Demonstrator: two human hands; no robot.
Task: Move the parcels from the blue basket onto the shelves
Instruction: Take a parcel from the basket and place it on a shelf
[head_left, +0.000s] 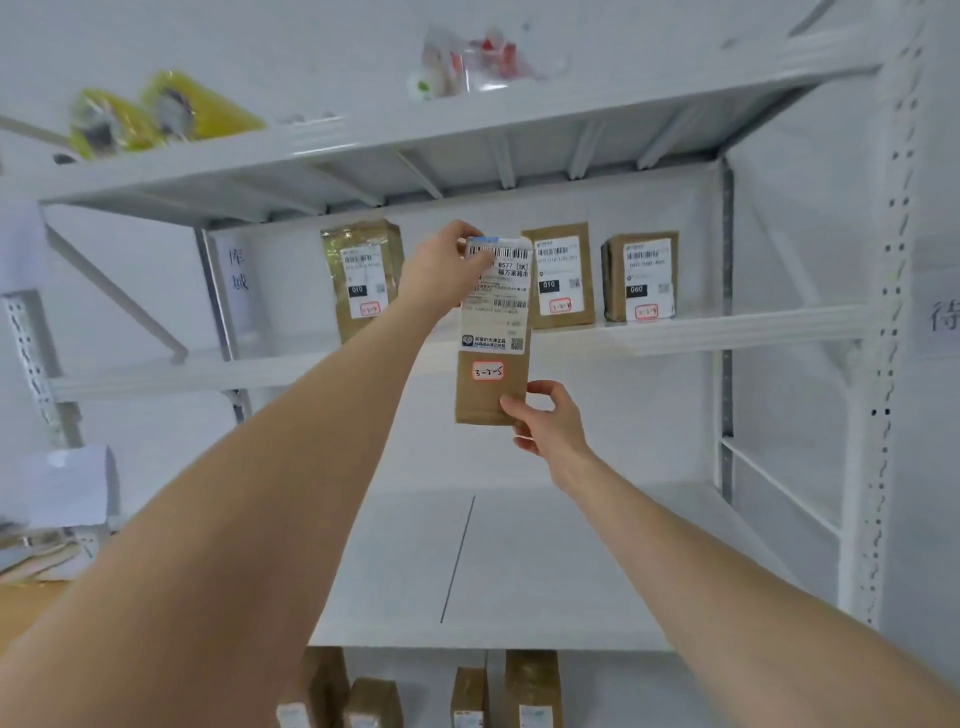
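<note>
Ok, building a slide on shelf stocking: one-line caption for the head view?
The left hand and right hand hold a brown parcel up before the shelf bearing three upright parcels.

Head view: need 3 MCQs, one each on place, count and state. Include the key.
1. Where is the held parcel?
A. In the air in front of the shelf behind it
B. Lying flat on the top shelf
C. Inside a basket

2. How many brown parcels stand on that shelf?
A. One
B. Five
C. Three

3. How is the held parcel gripped?
A. By one hand only
B. By both hands
C. By no hand

Key:
1 A: it hangs upright in front of the shelf's front edge.
2 C: one stands to its left and two to its right.
3 B: the left hand grips its top and the right hand its bottom corner.
</note>
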